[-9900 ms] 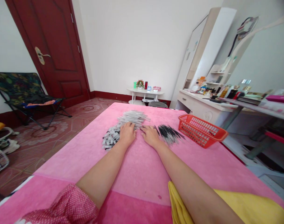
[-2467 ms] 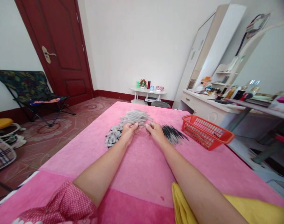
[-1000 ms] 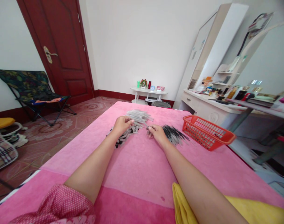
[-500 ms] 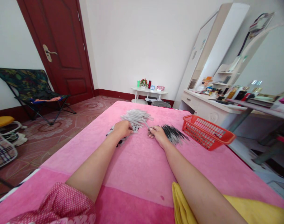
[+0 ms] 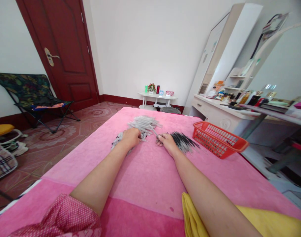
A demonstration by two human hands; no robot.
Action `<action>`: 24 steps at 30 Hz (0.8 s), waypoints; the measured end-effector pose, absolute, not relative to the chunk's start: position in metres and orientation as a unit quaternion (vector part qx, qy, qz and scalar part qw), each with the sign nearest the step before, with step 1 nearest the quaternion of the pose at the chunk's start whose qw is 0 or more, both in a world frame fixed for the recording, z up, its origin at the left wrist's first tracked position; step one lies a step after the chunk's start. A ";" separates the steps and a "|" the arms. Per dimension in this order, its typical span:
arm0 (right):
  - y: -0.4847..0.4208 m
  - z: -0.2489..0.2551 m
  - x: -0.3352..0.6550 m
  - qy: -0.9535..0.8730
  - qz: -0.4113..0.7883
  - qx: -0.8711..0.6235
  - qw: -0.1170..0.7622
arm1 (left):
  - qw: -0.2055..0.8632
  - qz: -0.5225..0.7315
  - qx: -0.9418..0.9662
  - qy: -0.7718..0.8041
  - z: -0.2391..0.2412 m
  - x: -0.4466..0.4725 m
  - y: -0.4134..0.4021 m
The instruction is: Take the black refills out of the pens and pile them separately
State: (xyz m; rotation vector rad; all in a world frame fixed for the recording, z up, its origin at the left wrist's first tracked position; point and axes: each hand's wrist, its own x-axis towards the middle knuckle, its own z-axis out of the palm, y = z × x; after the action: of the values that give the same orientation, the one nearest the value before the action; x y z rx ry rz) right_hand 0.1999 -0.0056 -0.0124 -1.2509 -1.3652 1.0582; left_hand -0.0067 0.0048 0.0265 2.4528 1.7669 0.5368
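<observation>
My right hand point(image 5: 166, 141) is closed around the lower end of a thin grey pen barrel point(image 5: 153, 130), which points up and left. Just beyond it lies a heap of similar pale grey barrels point(image 5: 144, 121). My left hand point(image 5: 132, 137) rests over small grey and black pieces point(image 5: 117, 139), too small to name. Its fingers are curled, and whatever they hold is hidden. Beside my right hand, slim black and grey sticks point(image 5: 183, 141) lie in a slanting bundle, partly covered by the hand.
A red plastic basket point(image 5: 219, 139) stands near the right edge of the pink cloth-covered surface point(image 5: 142, 184). Yellow cloth point(image 5: 266, 221) lies under my right forearm. Farther right is a crowded dressing table point(image 5: 214, 107); a folding chair point(image 5: 36, 98) stands left by the door.
My left hand has shifted slightly toward the right, with its fingers more curled. My right hand keeps the pen barrel in nearly the same place. The view has moved very slightly.
</observation>
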 end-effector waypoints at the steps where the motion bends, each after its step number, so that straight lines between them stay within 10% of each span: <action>1: -0.006 -0.012 0.200 -0.560 0.434 -0.514 0.483 | 0.030 0.166 0.798 0.579 0.027 -0.006 0.004; 14: -0.003 -0.015 0.201 -0.558 0.437 -0.512 0.485 | 0.061 0.236 0.742 0.625 0.024 -0.006 0.011; 24: -0.007 -0.014 0.201 -0.566 0.449 -0.483 0.495 | 0.560 0.516 0.466 0.451 0.014 -0.012 0.025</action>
State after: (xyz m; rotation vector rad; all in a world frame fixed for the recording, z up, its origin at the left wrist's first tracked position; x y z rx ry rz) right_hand 0.2012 -0.0067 -0.0139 -1.1696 -1.3710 1.0885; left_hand -0.0116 0.0246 0.0137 1.0978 1.0640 1.2169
